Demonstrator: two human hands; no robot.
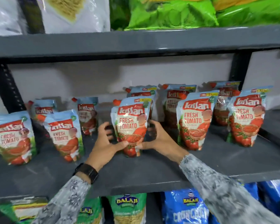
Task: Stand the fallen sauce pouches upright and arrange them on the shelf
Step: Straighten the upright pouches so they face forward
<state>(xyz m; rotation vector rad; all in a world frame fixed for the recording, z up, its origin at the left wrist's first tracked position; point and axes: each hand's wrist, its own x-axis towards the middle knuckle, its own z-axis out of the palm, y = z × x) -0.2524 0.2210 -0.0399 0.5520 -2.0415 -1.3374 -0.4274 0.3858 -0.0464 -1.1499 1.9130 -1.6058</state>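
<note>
Several red and light-blue tomato sauce pouches stand upright on the dark grey shelf [152, 172]. The middle front pouch [132, 120] stands between my two hands. My left hand [106, 141] cups its left side, thumb on the lower front. My right hand [158, 139] presses its right side, thumb at the base. Two front pouches [193, 120] [246, 117] stand to the right, and two more [12, 136] [65, 135] to the left. Further pouches stand behind them in a back row [87, 113].
A black upright post [239, 70] rises at the back right and another [5, 88] at the left. The shelf above holds green [168, 13] and white bags. Green and blue snack bags [187, 207] fill the shelf below.
</note>
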